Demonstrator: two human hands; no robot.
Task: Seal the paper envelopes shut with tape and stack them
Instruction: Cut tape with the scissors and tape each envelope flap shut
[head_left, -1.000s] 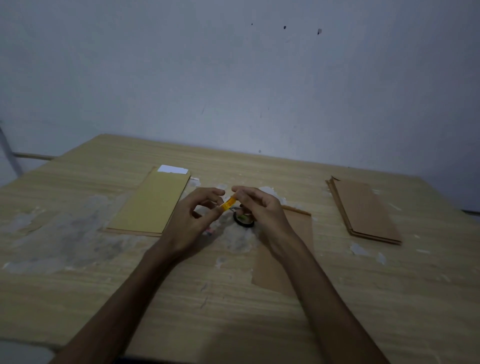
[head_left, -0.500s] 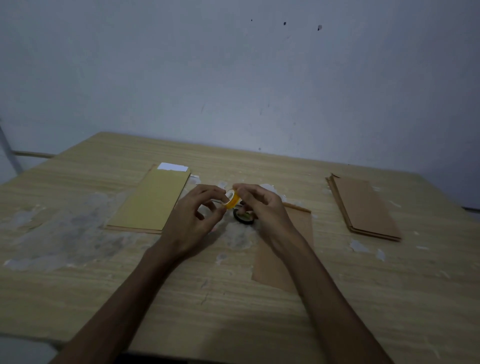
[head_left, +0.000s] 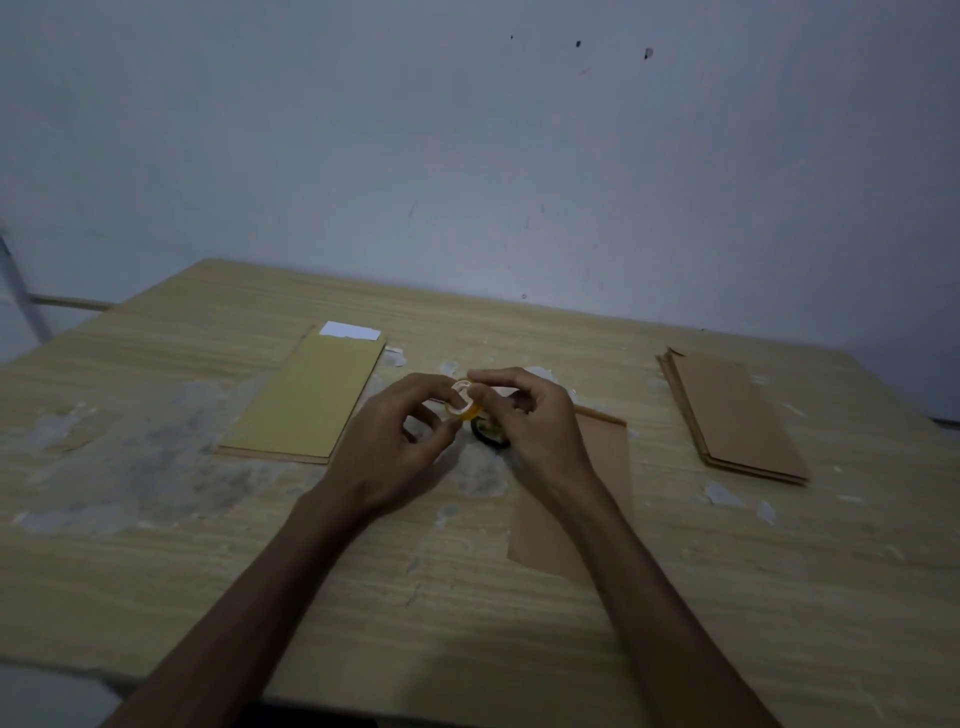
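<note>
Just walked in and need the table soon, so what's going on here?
A person holds a small yellow tape roll between both hands, left hand and right hand, above a brown paper envelope on the wooden table. A yellowish envelope pile lies left, a brown envelope pile right.

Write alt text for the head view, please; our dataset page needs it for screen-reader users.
Both hands, left hand and right hand, hold a small yellow tape roll above a wooden table. A brown envelope lies under the right forearm. A yellowish envelope stack lies at left, a brown envelope stack at right.
</note>
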